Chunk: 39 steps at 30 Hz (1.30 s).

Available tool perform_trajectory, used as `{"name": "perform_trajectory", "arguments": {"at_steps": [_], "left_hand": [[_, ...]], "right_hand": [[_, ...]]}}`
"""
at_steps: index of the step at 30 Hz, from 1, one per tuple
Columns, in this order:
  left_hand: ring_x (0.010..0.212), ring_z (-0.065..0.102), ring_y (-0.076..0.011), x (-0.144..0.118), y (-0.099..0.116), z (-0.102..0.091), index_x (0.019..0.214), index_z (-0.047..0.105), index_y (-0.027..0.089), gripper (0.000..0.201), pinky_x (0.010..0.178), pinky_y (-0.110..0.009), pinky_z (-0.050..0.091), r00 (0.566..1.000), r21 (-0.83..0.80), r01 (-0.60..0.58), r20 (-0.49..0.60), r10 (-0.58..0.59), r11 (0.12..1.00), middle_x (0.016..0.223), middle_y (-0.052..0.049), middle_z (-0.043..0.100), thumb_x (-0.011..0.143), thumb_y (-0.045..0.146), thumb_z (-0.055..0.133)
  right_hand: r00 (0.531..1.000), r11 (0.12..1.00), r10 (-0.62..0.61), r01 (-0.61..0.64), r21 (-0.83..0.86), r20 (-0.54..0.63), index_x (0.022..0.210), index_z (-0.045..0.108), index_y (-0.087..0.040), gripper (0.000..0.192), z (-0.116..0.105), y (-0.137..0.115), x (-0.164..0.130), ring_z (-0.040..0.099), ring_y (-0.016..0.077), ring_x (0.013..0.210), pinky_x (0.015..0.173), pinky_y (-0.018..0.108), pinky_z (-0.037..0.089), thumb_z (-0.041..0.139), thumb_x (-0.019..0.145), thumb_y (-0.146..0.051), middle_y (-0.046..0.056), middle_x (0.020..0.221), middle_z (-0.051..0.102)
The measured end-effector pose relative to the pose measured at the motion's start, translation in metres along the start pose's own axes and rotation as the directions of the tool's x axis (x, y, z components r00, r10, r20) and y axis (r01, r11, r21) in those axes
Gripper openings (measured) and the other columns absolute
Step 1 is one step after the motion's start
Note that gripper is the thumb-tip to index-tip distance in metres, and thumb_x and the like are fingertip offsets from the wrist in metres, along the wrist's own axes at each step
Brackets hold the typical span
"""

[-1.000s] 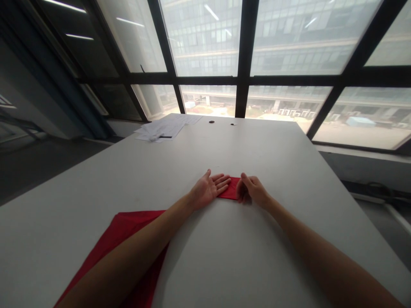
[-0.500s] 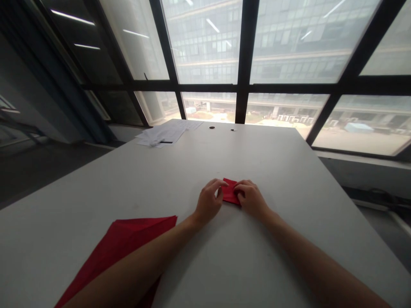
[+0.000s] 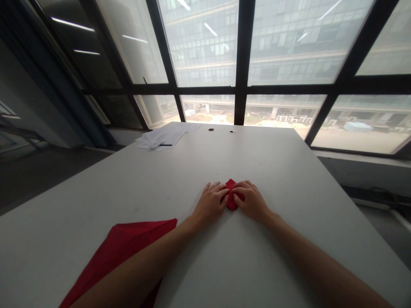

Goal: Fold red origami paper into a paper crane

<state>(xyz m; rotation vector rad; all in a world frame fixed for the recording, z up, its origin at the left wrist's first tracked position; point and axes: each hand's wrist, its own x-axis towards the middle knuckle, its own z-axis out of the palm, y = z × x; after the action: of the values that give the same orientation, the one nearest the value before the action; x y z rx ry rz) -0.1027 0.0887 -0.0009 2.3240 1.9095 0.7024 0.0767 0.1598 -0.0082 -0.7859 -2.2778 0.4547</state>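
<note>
Both forearms stretch forward; the left hand (image 3: 211,200) and right hand (image 3: 252,199) pinch the small folded red paper piece (image 3: 230,197) between their fingertips on the white matte table (image 3: 272,162). Dark-framed windows (image 3: 242,64) rise behind.

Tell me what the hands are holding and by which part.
Both hands pinch one small folded red paper piece lying on the white table: the left hand at its left edge, the right hand at its right edge.
</note>
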Motion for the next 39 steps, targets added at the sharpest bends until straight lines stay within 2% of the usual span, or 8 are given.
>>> {"name": "perform_trajectory", "arguments": {"at_steps": [6, 13, 17, 22, 27, 32, 35, 39], "left_hand": [[0.138, 0.042, -0.0248, -0.001, 0.001, 0.0, 0.128, 0.061, 0.028, 0.037, 0.119, -0.052, 0.021, 1.0, -0.026, -0.021, 0.013, 0.022, 0.999, 0.143, -0.005, 0.055, 0.097, 0.02, 0.043], [0.114, 0.058, -0.0245, -0.002, 0.007, -0.006, 0.121, 0.067, 0.029, 0.031, 0.106, -0.043, 0.04, 0.998, -0.062, -0.067, -0.008, 0.067, 0.996, 0.122, -0.005, 0.067, 0.092, 0.029, 0.057], [0.122, 0.055, -0.0227, -0.003, 0.003, -0.004, 0.126, 0.064, 0.029, 0.035, 0.116, -0.045, 0.029, 0.996, -0.079, -0.08, 0.03, 0.082, 0.994, 0.132, -0.004, 0.063, 0.093, 0.023, 0.052], [0.133, 0.048, -0.0208, -0.003, 0.002, -0.002, 0.129, 0.061, 0.029, 0.041, 0.122, -0.051, 0.012, 0.994, -0.08, -0.074, 0.079, 0.08, 0.994, 0.141, -0.003, 0.057, 0.096, 0.016, 0.04], [0.132, 0.046, -0.0277, -0.004, 0.004, -0.003, 0.119, 0.067, 0.029, 0.03, 0.119, -0.054, 0.021, 0.999, 0.007, -0.049, 0.017, 0.049, 0.999, 0.137, -0.006, 0.057, 0.092, 0.029, 0.055], [0.125, 0.053, -0.0258, -0.003, 0.002, -0.002, 0.123, 0.064, 0.028, 0.034, 0.117, -0.053, 0.025, 1.0, -0.003, -0.009, 0.017, 0.009, 1.0, 0.134, -0.006, 0.06, 0.09, 0.027, 0.058], [0.134, 0.047, -0.0246, -0.003, 0.002, -0.002, 0.126, 0.062, 0.028, 0.035, 0.12, -0.055, 0.018, 0.999, -0.035, -0.032, 0.042, 0.034, 0.999, 0.139, -0.004, 0.058, 0.091, 0.025, 0.056], [0.143, 0.037, -0.0235, -0.006, 0.006, -0.004, 0.129, 0.06, 0.028, 0.036, 0.121, -0.053, 0.016, 0.989, -0.061, -0.108, 0.093, 0.113, 0.992, 0.142, -0.004, 0.056, 0.094, 0.023, 0.051]], "right_hand": [[1.0, 1.0, -0.003, 0.003, 0.026, 0.013, 0.088, 0.075, -0.025, 0.02, 0.0, -0.001, 0.0, 0.058, 0.0204, 0.09, 0.09, 0.036, 0.043, 0.057, 0.086, -0.016, 0.003, 0.094, 0.073], [0.999, 0.999, 0.027, -0.025, 0.04, -0.046, 0.081, 0.071, -0.024, 0.018, 0.001, 0.001, 0.0, 0.057, 0.0202, 0.082, 0.08, 0.033, 0.046, 0.056, 0.087, -0.016, 0.003, 0.082, 0.069], [0.99, 0.998, 0.062, -0.059, 0.027, -0.125, 0.093, 0.073, -0.022, 0.024, 0.004, 0.008, 0.0, 0.057, 0.0221, 0.093, 0.088, 0.035, 0.047, 0.058, 0.081, -0.008, 0.005, 0.094, 0.071], [0.988, 0.994, 0.105, -0.104, 0.019, -0.111, 0.085, 0.075, -0.022, 0.027, 0.006, 0.012, 0.0, 0.056, 0.0223, 0.094, 0.09, 0.035, 0.047, 0.056, 0.077, -0.004, 0.006, 0.093, 0.071], [0.986, 0.99, 0.143, -0.143, 0.006, -0.089, 0.081, 0.076, -0.022, 0.027, 0.007, 0.012, 0.0, 0.055, 0.0227, 0.095, 0.091, 0.036, 0.045, 0.055, 0.078, -0.005, 0.007, 0.093, 0.07], [0.979, 0.988, 0.152, -0.152, 0.01, -0.136, 0.085, 0.075, -0.021, 0.026, 0.008, 0.014, 0.0, 0.057, 0.0231, 0.096, 0.092, 0.036, 0.046, 0.053, 0.078, -0.007, 0.007, 0.095, 0.069], [0.951, 0.973, 0.224, -0.205, 0.108, -0.212, 0.093, 0.073, -0.019, 0.03, 0.008, 0.019, 0.003, 0.06, 0.0229, 0.095, 0.089, 0.036, 0.047, 0.049, 0.078, -0.009, 0.008, 0.096, 0.071], [0.838, 0.85, 0.468, -0.341, 0.401, -0.279, 0.087, 0.073, -0.016, 0.027, 0.005, 0.029, 0.007, 0.066, 0.0223, 0.084, 0.078, 0.034, 0.051, 0.047, 0.078, -0.018, 0.009, 0.09, 0.074]]}}
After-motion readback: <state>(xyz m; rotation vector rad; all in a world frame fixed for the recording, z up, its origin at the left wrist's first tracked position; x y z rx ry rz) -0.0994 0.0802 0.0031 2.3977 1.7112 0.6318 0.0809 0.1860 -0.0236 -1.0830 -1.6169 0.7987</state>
